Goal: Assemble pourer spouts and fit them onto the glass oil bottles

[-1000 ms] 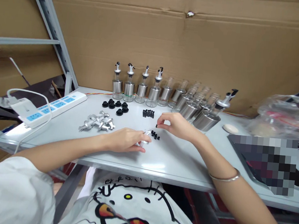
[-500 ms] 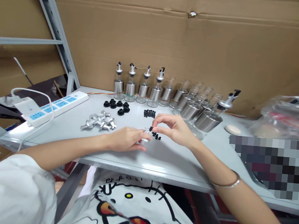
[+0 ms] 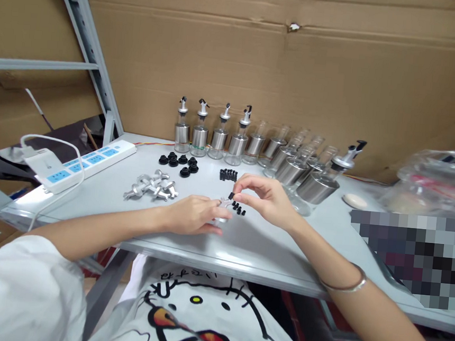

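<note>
Both my hands near frame centre, low over the table point(image 3: 262, 256). Left hand point(image 3: 194, 215): fingers partly curled, thumb and fingertips closed round a silver pourer point(image 3: 225, 205), its tip pointing up and to the right. Right hand point(image 3: 268, 199): thumb and index finger pinched on a small black cap point(image 3: 231, 196), other fingers loosely bent. Cap sits right at the pourer's tip; can't tell if it's seated on it.

Small black caps point(image 3: 239, 209) lie loose just below my right fingertips. Short black tubes point(image 3: 228, 175) lined up just above my hands. Black stoppers point(image 3: 180, 162) grouped left of those, heap of silver pourers point(image 3: 152, 187) lower, left of centre.

Back of table: four bottles with pourers point(image 3: 236, 149) stand in a row at upper centre; bottles with bare glass necks point(image 3: 291, 168) carry on to the right, ending with another pourer-topped bottle point(image 3: 317, 186). Power strip point(image 3: 92, 163) at left, white oval thing point(image 3: 354, 201) and clear plastic bag point(image 3: 436, 175) at right. Cardboard point(image 3: 221, 58) fills the upper frame.
</note>
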{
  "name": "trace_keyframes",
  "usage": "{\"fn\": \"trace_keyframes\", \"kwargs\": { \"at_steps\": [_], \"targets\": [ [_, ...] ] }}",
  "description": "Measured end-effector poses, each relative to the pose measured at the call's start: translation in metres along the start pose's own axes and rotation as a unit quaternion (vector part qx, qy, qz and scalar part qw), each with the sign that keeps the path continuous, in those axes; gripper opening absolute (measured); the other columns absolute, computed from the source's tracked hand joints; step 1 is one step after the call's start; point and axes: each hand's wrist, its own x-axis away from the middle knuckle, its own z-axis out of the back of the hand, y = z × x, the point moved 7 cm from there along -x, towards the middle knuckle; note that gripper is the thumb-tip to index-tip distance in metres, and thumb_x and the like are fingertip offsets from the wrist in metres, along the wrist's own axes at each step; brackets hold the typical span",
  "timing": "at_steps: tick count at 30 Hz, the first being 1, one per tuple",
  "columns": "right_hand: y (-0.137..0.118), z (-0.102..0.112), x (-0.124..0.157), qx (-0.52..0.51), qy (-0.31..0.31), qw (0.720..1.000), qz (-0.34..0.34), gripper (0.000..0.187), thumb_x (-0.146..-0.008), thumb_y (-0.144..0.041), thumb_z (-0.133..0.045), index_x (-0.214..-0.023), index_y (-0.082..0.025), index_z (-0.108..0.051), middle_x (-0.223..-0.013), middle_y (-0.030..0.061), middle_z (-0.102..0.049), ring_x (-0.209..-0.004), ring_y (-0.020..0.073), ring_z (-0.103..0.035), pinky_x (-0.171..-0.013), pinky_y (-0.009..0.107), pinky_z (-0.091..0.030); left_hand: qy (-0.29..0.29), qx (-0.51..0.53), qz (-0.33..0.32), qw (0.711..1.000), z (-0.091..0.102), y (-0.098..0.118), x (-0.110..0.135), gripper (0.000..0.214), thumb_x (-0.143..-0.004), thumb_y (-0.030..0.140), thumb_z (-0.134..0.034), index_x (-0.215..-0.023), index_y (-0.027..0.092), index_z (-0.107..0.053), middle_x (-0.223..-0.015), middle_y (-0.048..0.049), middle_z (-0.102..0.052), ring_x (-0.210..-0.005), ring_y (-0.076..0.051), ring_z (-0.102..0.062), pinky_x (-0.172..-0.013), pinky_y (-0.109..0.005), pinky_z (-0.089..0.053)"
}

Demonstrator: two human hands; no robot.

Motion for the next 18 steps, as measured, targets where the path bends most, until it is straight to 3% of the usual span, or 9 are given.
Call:
{"fn": "trace_keyframes", "kwargs": {
  "at_steps": [5,18],
  "targets": [
    [-0.0018,0.0028,0.0021,0.017,0.016,1.0,0.02,0.021,-0.079,-0.038,-0.067,-0.073,-0.018,-0.062,-0.076,0.0029,-0.063,-0.072,0.0154,-0.057,-0.073,0.032,-0.045,0.063,0.001,-0.021,0.998,0.0094,0.0033,-0.0013,0.026,-0.099,0.04,-0.03,-0.11,0.018,-0.039,-0.078,-0.002,-0.06,-0.058,-0.011,-0.054,-0.061,-0.024,-0.046],
    [-0.0032,0.0004,0.0015,0.009,0.01,1.0,0.019,0.018,-0.077,-0.034,-0.069,-0.071,-0.018,-0.064,-0.074,0.0026,-0.064,-0.07,0.0144,-0.058,-0.071,0.03,-0.047,0.072,-0.003,-0.026,0.997,0.0101,0.0046,-0.0017,0.028,-0.099,0.043,-0.027,-0.108,0.018,-0.038,-0.075,-0.0002,-0.061,-0.056,-0.01,-0.055,-0.06,-0.022,-0.046]
  ]
}}
